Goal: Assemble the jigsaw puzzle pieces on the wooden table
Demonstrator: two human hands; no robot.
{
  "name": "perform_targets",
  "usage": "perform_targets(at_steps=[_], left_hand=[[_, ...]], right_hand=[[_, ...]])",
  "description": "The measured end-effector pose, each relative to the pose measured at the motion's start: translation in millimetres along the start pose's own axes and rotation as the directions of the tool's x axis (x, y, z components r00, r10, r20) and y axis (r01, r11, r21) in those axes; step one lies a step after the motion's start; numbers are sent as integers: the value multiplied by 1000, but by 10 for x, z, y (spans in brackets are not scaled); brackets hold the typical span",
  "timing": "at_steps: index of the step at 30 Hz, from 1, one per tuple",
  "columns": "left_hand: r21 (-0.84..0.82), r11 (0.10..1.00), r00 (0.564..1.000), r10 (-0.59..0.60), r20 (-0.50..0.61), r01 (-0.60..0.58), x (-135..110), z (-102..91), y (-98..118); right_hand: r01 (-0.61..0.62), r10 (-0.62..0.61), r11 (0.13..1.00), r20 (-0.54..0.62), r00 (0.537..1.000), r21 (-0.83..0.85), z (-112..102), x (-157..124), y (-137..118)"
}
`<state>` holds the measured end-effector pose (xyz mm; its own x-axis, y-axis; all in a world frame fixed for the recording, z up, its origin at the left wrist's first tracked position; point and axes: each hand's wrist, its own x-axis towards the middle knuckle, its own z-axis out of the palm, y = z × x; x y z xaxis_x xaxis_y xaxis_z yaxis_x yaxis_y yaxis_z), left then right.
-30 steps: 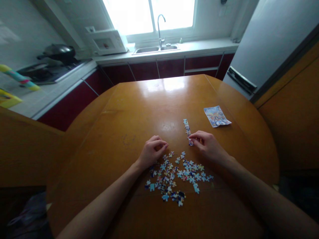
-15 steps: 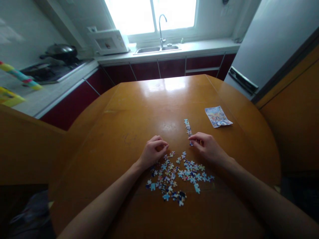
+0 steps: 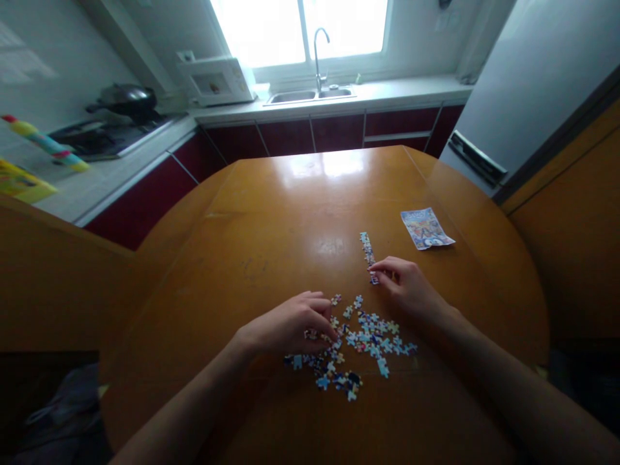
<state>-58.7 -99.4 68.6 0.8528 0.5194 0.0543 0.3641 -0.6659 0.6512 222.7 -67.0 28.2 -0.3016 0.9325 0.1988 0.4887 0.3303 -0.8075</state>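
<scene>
A scatter of several loose puzzle pieces (image 3: 361,339) lies on the round wooden table (image 3: 271,219) near its front edge. My left hand (image 3: 290,326) rests over the left part of the scatter, fingers curled onto the pieces; whether it grips one is hidden. A short joined strip of puzzle pieces (image 3: 367,248) runs away from me just beyond the scatter. My right hand (image 3: 407,287) pinches the near end of that strip between thumb and fingers.
A printed picture card (image 3: 426,228) lies on the table at the right. Beyond the table are a counter with a sink and tap (image 3: 317,90), a white microwave (image 3: 217,81), a stove with a black pot (image 3: 128,100), and a grey fridge (image 3: 513,90) at the right.
My left hand has moved toward me and to the right, from the bare table onto the left part of the loose pieces. My right hand has stayed at the strip's near end.
</scene>
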Motion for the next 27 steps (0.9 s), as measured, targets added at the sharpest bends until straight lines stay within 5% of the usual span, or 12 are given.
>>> perform_targets(at_steps=[7,10,14,20,23,27], left_hand=[[-9,1000,997,-24,67,24,-31,13,-6],[9,995,993,-97,-71,98,-8,74,-124],[-44,984,878,-176,-446,175,32,174,-366],[-165,957,681,-287,-674,241,53,212,-570],[-191,948,658,-313,-685,253,59,213,-573],[-203,950,685,-312,-659,237,69,236,-577]], right_hand=[[-4,4,1000,-1,1000,-5,9,5,51],[3,-3,1000,2,1000,-3,14,2,48],[9,-9,1000,18,1000,-21,39,-20,15],[-111,99,992,-180,979,-54,-58,-10,50],[-133,122,991,-284,951,-18,-135,26,100],[-66,51,997,-251,967,-51,-100,14,59]])
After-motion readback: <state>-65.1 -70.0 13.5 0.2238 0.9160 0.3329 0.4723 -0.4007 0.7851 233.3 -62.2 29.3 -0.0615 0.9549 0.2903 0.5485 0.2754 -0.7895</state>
